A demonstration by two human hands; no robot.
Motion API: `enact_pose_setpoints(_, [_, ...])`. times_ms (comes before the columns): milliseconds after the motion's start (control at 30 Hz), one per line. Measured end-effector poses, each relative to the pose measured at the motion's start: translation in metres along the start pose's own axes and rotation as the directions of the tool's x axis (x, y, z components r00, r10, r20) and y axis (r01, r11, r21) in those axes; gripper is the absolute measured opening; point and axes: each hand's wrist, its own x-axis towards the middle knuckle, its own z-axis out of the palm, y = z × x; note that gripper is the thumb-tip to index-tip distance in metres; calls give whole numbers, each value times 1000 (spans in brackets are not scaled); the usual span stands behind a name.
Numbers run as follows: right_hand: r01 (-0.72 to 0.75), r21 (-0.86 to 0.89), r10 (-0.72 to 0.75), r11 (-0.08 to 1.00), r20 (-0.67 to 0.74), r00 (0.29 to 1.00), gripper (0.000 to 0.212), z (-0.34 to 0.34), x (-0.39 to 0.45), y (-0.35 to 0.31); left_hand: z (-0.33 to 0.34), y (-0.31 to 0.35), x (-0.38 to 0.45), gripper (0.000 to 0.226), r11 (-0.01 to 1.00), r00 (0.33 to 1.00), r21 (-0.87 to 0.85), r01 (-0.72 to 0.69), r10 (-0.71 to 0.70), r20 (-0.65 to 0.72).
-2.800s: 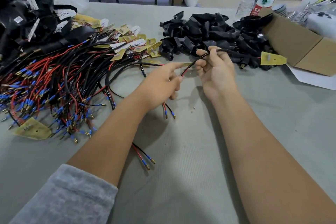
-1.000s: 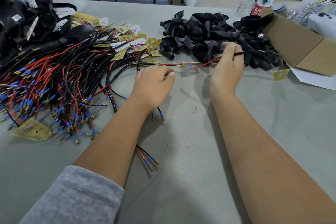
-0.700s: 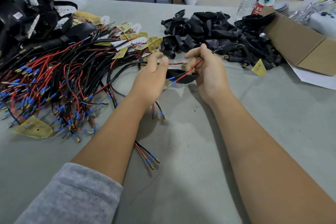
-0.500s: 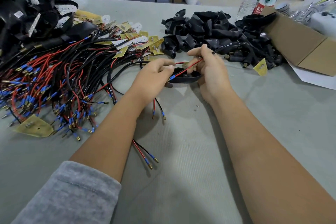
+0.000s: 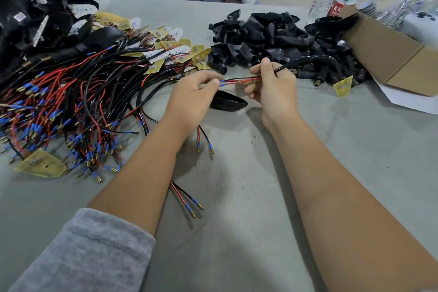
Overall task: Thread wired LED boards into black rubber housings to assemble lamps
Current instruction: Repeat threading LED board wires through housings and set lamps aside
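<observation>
Red-black wire pair (image 5: 239, 81) held horizontal: tips pinched by left hand (image 5: 193, 97), cable gripped by right hand (image 5: 272, 87); black rubber housing (image 5: 227, 104) lies on counter (image 5: 237, 220) just below, between both grips.

We've got both forearms stretched out ahead of us, converging toward the middle. Our left hand (image 5: 193, 99) sits knuckles up, fingers curled in, thumb and forefinger pinched together at the tips. A grey sleeve (image 5: 90, 253) is pushed up near the left elbow, and the forearm is bare from there on. Our right hand (image 5: 275, 87) is just beside the left, a small gap between them, fingers curled tight with the thumb sticking up on top. The right forearm is bare all the way.
</observation>
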Motion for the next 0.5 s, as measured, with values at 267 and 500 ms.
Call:
enact_pose_setpoints(267, [-24,284,-39,959,212,976,10,-3,-4,-6,1,-3,1,21,990,987,115,-83,98,-129])
enact_pose_setpoints(500, [-64,208,-1,976,298,955,11,-2,-4,-1,-2,1,0,18,993,974,22,-119,121,-191])
